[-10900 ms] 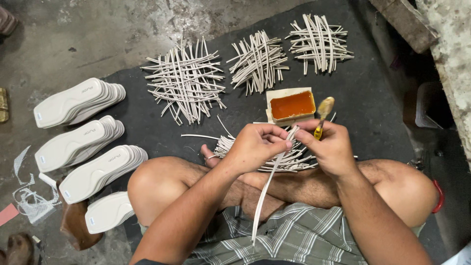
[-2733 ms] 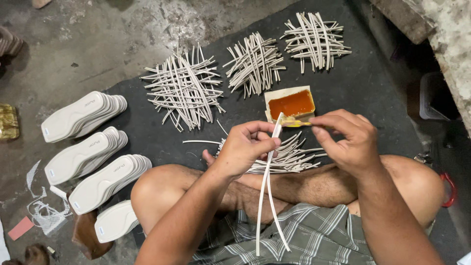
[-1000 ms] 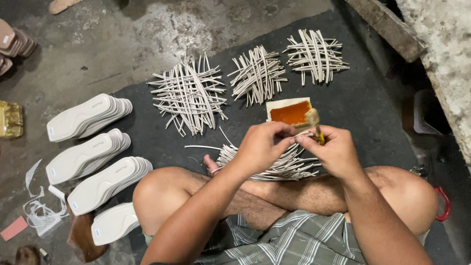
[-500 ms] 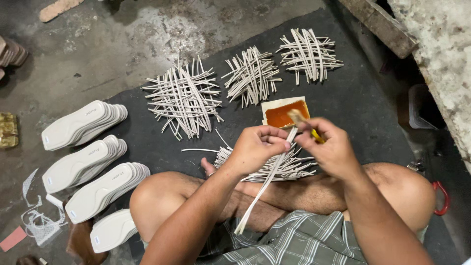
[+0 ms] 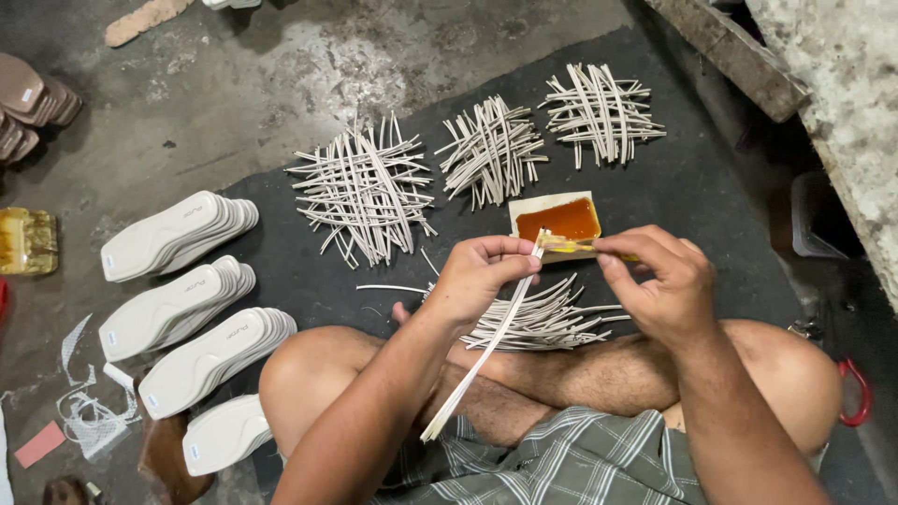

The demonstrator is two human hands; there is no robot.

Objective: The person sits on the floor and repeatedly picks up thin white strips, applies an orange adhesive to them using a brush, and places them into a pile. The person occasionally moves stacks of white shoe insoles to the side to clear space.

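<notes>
left hand [image 5: 477, 281] pinches white strip [image 5: 482, 351] | right hand [image 5: 659, 281] grips brush [image 5: 566, 245], handle hidden

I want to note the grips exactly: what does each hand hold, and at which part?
The left hand pinches a pale strip at its upper end. The right hand holds a yellow-handled brush by the handle, its tip at the strip's top.

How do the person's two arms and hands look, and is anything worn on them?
Both arms are bare from the hands to the bottom edge of the picture: no sleeves show. The left hand and the right hand wear no gloves, and no ring, watch or wristband can be seen. Both forearms have some hair. The nails look short. Lower down, plaid shorts in grey and white cover the lap.
</notes>
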